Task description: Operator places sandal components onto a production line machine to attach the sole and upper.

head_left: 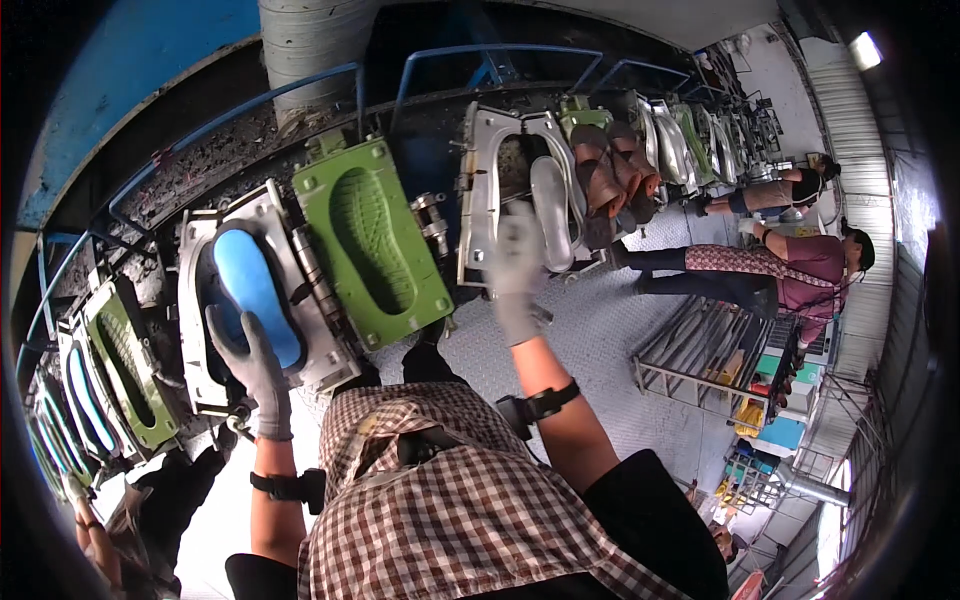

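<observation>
A: Biggest thing first: a curved row of shoe-sole moulds [330, 250] sweeps from eight o'clock up to one o'clock.

B: At eleven o'clock the green mould lid [372, 240] stands swung open, tread pattern showing.

A: Beside it, at nine o'clock, the steel mould frame [262, 300] cradles a blue sole [252, 290].

B: Left hand [255, 365], grey glove, grip spread, fingertips touching that blue sole's lower end.

A: Twelve o'clock: another open mould [500, 190] with a pale grey sole [552, 212] inside.

B: Right hand [515, 270], gloved too, reaches up against it. It's blurred, so I cannot tell whether that grip pinches anything.

A: Three o'clock, a seated person [790, 270] beside a wire rack [715, 355].
</observation>
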